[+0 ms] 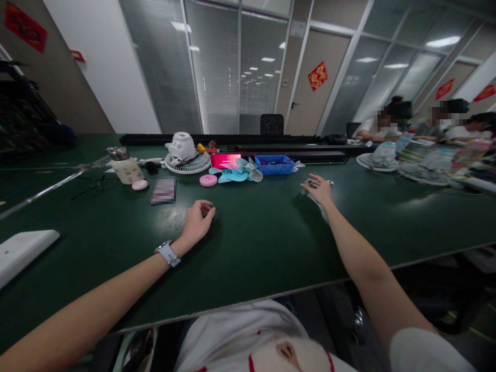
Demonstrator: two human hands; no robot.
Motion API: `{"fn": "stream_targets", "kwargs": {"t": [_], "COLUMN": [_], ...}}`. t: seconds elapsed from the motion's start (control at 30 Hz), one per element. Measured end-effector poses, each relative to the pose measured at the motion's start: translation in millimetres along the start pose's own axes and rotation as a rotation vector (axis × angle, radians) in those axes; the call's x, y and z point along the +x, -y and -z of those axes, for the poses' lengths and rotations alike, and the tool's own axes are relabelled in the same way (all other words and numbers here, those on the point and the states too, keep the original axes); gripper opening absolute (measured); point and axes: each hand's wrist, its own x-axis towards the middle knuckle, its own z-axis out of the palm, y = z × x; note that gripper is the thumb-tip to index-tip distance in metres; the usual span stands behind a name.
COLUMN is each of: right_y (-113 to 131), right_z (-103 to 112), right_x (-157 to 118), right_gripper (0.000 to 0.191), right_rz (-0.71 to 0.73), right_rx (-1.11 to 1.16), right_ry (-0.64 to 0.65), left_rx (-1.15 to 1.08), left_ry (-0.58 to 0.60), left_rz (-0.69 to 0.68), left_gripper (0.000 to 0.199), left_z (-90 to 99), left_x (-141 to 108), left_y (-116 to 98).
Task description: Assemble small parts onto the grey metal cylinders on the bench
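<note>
My left hand (198,219) is just above or on the green table (256,243), its fingers loosely curled and the thumb apart, with nothing visible in it. On its wrist is a watch with a pale band (169,254). Farther right, my right hand (321,190) has its fingers bent over what looks like a small clear plastic bag (322,211); small dark and shiny bits show by the fingertips, too blurred to name. Ahead of my hands lie light blue fan blades (234,174), a round pink piece (208,180) and a blue basket (274,165) with small things inside.
At the back left stand a white fan part (182,147) on a round grille and a patterned bottle (126,168). A pink lid-like piece (140,185) and a blurred-out card (163,190) lie nearby. Black bars (232,139) line the back. People sit at the right by more fan parts (382,155).
</note>
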Motion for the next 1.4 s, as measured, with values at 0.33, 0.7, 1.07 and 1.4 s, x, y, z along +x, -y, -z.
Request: {"fn": "stream_targets", "kwargs": {"t": [0.33,0.7,1.07,1.4], "right_y": [8.8,8.5,7.6,-11.1], "right_z": [9.7,-2.5,0.5,-5.2], "right_x": [0.2,6.4,0.9,-4.4], "right_gripper": [0.043,0.044,0.041,0.048], "right_rz": [0.057,0.004,0.064,-0.120], "right_rx": [-0.521,-0.466,-0.425,-0.154], "right_ry": [-0.116,-0.164,-0.147,-0.010], "left_rx": [-0.004,0.002,0.008,0.016], "left_ry": [0.009,-0.002,0.011,0.024], "left_rz": [0.013,0.010,0.015,0.020], "left_gripper": [0.030,0.029,0.029,0.029], "left_z": [0.6,0.5,1.0,2.4], "left_x": [-0.1,0.0,-1.2,-2.7], "left_y": [-3.0,-4.7,-4.4,-9.0]}}
